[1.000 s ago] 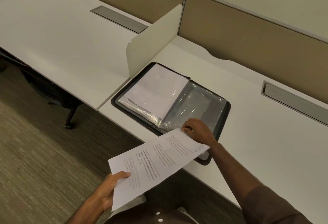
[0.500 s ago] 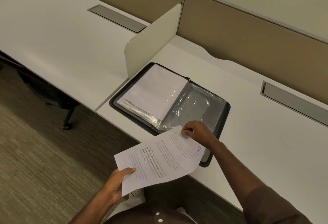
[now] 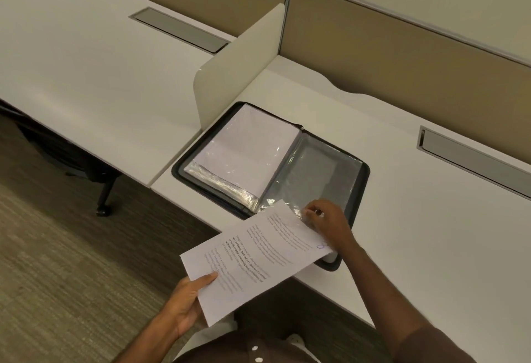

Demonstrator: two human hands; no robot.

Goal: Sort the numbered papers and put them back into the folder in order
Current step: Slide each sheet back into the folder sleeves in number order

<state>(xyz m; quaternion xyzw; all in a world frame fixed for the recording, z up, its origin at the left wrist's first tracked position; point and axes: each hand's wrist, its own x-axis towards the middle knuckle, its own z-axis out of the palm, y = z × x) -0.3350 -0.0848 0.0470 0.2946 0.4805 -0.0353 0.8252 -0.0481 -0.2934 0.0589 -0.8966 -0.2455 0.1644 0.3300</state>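
An open black zip folder (image 3: pixel 364 173) lies on the white desk, by the divider. Its left half holds filled plastic sleeves with white sheets (image 3: pixel 244 150); the right half shows an empty clear sleeve (image 3: pixel 313 173). My left hand (image 3: pixel 184 302) grips the near corner of a printed paper (image 3: pixel 253 259) with a blue handwritten number at its right corner. The sheet's far end lies over the folder's near edge. My right hand (image 3: pixel 327 223) pinches the near edge of the clear sleeve beside the paper's far corner.
A cream divider panel (image 3: pixel 238 69) stands just left of the folder. Grey cable hatches (image 3: pixel 178 29) (image 3: pixel 471 158) sit in both desks. A tan partition runs along the back. A chair base (image 3: pixel 103 198) stands on the carpet under the left desk.
The paper has slid up and right, its far end now over the folder's near edge. My right hand shifted slightly along the sleeve edge. The blue number became visible.
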